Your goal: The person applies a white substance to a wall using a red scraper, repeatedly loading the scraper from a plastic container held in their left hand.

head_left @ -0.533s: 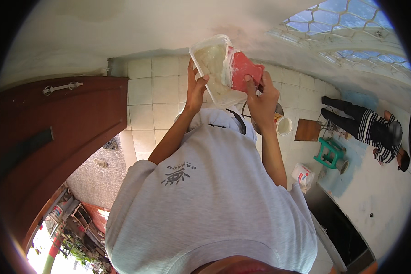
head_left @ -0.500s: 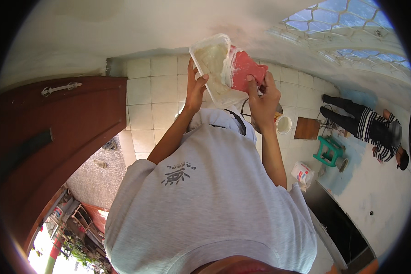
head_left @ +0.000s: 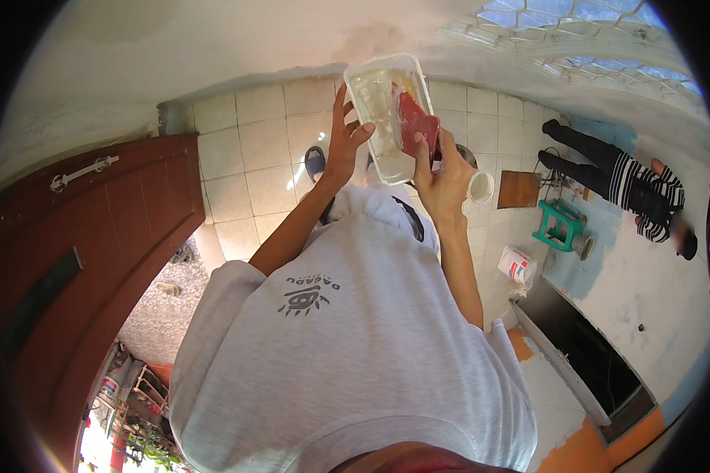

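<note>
Tray's now turned lengthwise: my left hand (head_left: 345, 142) cups the clear plastic tray's (head_left: 380, 98) edge, right hand (head_left: 443, 169) pinches the red flat slab (head_left: 415, 122) — loose grip, could slip onto tiles.

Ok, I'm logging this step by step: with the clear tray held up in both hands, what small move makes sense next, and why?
Probably pull the red piece clear of the clear plastic tray. The right hand already pinches the piece's lower edge while it lies inside the tray, and the left hand steadies the tray's other side, so the tray is braced for it.
</note>
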`<act>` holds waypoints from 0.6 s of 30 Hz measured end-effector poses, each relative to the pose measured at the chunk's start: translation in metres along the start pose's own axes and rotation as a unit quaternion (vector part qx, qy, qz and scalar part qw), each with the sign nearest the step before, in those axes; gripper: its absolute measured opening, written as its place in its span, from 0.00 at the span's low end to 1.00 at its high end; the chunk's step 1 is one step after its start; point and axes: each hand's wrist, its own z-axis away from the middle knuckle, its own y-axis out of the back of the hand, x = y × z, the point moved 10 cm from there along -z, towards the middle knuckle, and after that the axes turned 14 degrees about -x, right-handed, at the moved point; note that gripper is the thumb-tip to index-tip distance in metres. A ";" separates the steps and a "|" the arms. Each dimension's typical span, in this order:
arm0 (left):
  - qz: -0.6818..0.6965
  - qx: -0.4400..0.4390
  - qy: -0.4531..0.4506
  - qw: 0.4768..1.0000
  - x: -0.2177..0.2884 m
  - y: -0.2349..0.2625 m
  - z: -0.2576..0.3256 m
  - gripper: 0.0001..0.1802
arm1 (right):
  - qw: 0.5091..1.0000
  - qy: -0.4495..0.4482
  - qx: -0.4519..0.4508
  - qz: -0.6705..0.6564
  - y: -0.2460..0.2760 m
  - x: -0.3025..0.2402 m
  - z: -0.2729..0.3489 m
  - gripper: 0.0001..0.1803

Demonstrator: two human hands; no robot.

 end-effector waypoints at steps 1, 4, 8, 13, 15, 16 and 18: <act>-0.008 0.003 0.002 1.000 0.001 -0.001 0.002 0.57 | 1.000 0.004 0.018 -0.009 0.003 -0.001 0.000 0.11; -0.041 -0.002 0.010 0.999 0.013 -0.014 0.002 0.57 | 0.998 0.010 0.053 -0.020 0.008 0.003 -0.001 0.11; -0.053 -0.006 0.016 0.998 0.013 -0.024 0.006 0.57 | 0.997 0.002 0.057 -0.046 0.013 0.000 -0.004 0.13; -0.072 -0.011 0.019 0.997 0.011 -0.034 0.007 0.57 | 0.996 -0.073 -0.045 0.017 -0.004 0.023 -0.022 0.13; -0.086 -0.016 0.015 0.996 0.010 -0.038 0.006 0.57 | 0.989 -0.105 -0.085 0.059 -0.017 0.036 -0.025 0.13; -0.087 -0.011 0.015 0.996 0.009 -0.038 0.007 0.58 | 0.987 -0.098 -0.089 0.087 -0.021 0.036 -0.027 0.12; -0.089 -0.008 0.016 0.996 0.007 -0.039 0.007 0.58 | 0.985 -0.094 -0.092 0.115 -0.030 0.039 -0.028 0.11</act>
